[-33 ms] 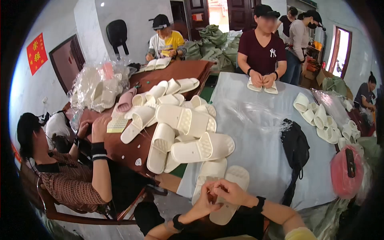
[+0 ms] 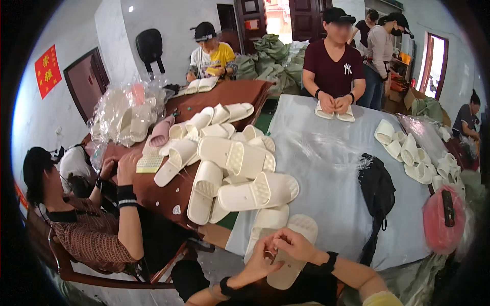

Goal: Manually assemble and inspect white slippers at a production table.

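Note:
My left hand (image 2: 259, 259) and my right hand (image 2: 294, 244) meet fingertip to fingertip at the near edge of the table. Both are closed in a pinch, and whatever small thing they hold is too small to make out. Beneath them lies a cream slipper (image 2: 303, 227), its sole toward me, partly covered by my right hand. Just left of it a second cream slipper (image 2: 269, 218) rests on the table, partly covered by my left hand. Beyond that sits a heap of cream slippers, with one slipper (image 2: 240, 196) lying sideways nearest my hands.
A grey-blue sheet (image 2: 321, 178) covers my table; a black cloth bag (image 2: 376, 186) lies on it. More slippers (image 2: 408, 153) line the right edge, near a red bag (image 2: 443, 219). Co-workers sit left and across. A brown-covered table (image 2: 158, 196) holds plastic-wrapped slippers (image 2: 127, 115).
The whole view has shifted very slightly. My hands keep nearly the same pinched pose over the slippers, and nothing has been taken up or put down.

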The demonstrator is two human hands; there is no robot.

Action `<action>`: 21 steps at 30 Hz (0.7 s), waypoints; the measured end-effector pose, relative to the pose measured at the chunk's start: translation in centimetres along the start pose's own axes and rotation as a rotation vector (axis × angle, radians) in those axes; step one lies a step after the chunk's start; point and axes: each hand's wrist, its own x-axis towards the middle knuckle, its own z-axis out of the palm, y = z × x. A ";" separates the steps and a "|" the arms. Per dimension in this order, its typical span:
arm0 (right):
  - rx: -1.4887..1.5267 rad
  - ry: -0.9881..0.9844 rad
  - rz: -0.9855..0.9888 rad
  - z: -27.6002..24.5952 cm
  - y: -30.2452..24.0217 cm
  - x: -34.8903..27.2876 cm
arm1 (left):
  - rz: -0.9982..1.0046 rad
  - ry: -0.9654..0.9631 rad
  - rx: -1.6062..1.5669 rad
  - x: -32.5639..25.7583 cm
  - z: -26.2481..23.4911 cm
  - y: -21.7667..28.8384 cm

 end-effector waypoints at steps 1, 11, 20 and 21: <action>0.129 0.036 0.057 -0.6 0.3 0.2 | 0.010 -0.005 0.018 -0.1 -0.2 0.1; 0.555 -0.045 0.183 -3.4 -0.2 0.7 | 0.213 0.234 1.028 10.7 -7.9 6.3; 0.780 -0.134 0.160 -3.3 1.4 1.3 | -0.089 0.285 0.921 22.4 -7.2 0.5; 0.780 -0.120 0.162 -3.5 1.5 1.1 | -0.219 0.290 0.915 22.8 -5.0 1.8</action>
